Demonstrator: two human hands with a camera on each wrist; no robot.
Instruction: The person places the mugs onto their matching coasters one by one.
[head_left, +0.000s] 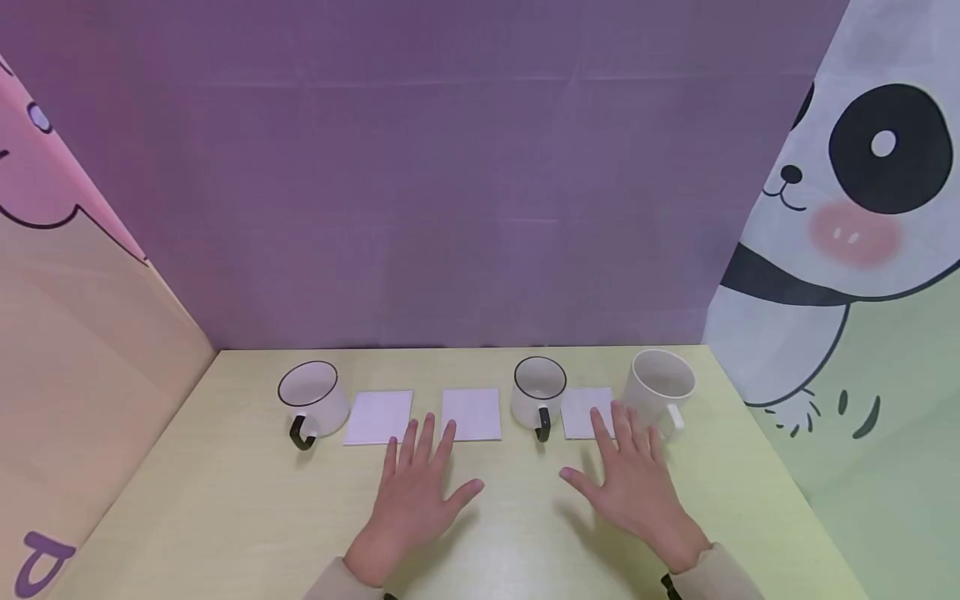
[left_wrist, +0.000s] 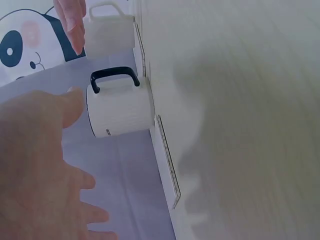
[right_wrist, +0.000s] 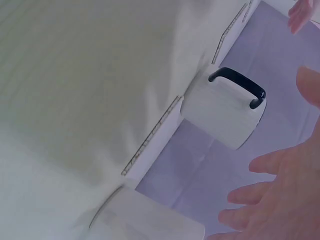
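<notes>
Both hands hover above the table with fingers spread, holding nothing. My left hand (head_left: pixel 414 500) is in front of the left white square (head_left: pixel 378 417) and the middle square (head_left: pixel 471 414). My right hand (head_left: pixel 637 492) is in front of the right square (head_left: pixel 585 412), its fingertips overlapping that square and the all-white mug (head_left: pixel 658 387) in the head view. Between the middle and right squares stands a white mug with black rim and handle (head_left: pixel 537 400), also seen in the left wrist view (left_wrist: pixel 122 107) and right wrist view. A similar black-handled mug (head_left: pixel 322 404) stands at the far left.
The pale wooden table (head_left: pixel 225 517) ends at a purple backdrop (head_left: pixel 450 183). A panda-printed sheet (head_left: pixel 825 333) hangs on the right, and a sheet with pink and beige print (head_left: pixel 75 333) hangs on the left.
</notes>
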